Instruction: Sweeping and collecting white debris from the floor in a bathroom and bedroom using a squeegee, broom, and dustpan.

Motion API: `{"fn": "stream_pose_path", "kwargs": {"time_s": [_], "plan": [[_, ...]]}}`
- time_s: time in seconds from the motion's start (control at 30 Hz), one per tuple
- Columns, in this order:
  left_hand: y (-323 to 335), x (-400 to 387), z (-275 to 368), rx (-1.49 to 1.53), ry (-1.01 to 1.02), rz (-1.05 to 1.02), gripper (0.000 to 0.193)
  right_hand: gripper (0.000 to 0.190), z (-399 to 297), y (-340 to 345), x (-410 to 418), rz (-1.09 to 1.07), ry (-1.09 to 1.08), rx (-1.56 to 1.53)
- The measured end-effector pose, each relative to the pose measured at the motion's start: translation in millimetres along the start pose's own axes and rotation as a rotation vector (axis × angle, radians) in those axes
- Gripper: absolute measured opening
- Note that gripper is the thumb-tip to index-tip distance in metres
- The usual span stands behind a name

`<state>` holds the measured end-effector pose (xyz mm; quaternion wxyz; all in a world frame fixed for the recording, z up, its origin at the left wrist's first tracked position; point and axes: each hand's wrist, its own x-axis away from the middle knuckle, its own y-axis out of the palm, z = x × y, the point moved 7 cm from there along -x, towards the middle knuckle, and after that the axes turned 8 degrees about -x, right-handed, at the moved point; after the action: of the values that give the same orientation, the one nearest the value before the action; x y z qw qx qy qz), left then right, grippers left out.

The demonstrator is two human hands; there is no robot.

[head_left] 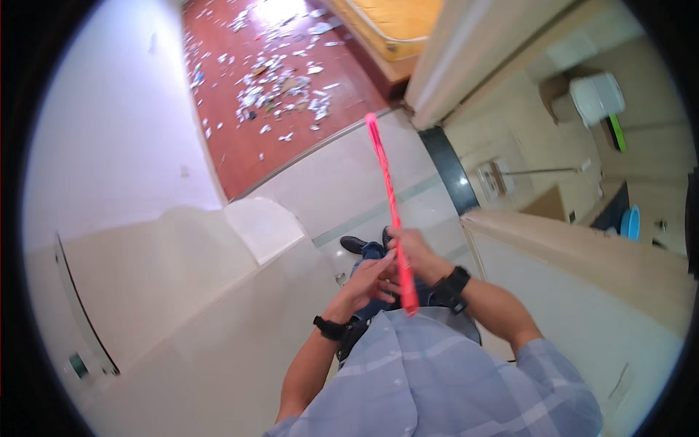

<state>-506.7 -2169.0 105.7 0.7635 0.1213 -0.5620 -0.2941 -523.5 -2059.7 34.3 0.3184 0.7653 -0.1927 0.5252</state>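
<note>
A long, narrow strip of pink-red plastic film, perhaps a folded or rolled bag, stretches from in front of my shirt out past my hands. My right hand grips it around the middle. Close beside it, my left hand has its fingertips at the strip, the other fingers spread; whether it pinches the film cannot be told. Below the hands, the strip's wider near end hangs in front of my waist.
Crumpled paper scraps litter the red-brown floor ahead, beside a bed frame with a yellow mattress. A dark threshold leads right into a room with a blue basin. Pale walls flank me.
</note>
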Motion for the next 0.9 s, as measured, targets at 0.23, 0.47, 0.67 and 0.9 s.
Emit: {"fn": "stream_pose_path", "kwargs": {"time_s": [0.23, 0.47, 0.67, 0.9], "plan": [[42, -6, -3, -0.126, -0.211, 0.030, 0.039, 0.019, 42, -58, 16, 0.128, -0.039, -0.421], [42, -88, -56, 0.253, -0.230, 0.043, 0.013, 0.014, 84, -155, -71, 0.169, 0.184, -0.267], [31, -48, -2, 0.267, -0.108, 0.114, 0.009, 0.018, 67, -38, -113, -0.169, 0.047, -0.328], [7, -29, 19, 0.026, 0.296, 0.549, 0.025, 0.015, 12, 30, -45, -0.326, 0.030, -0.045]]}}
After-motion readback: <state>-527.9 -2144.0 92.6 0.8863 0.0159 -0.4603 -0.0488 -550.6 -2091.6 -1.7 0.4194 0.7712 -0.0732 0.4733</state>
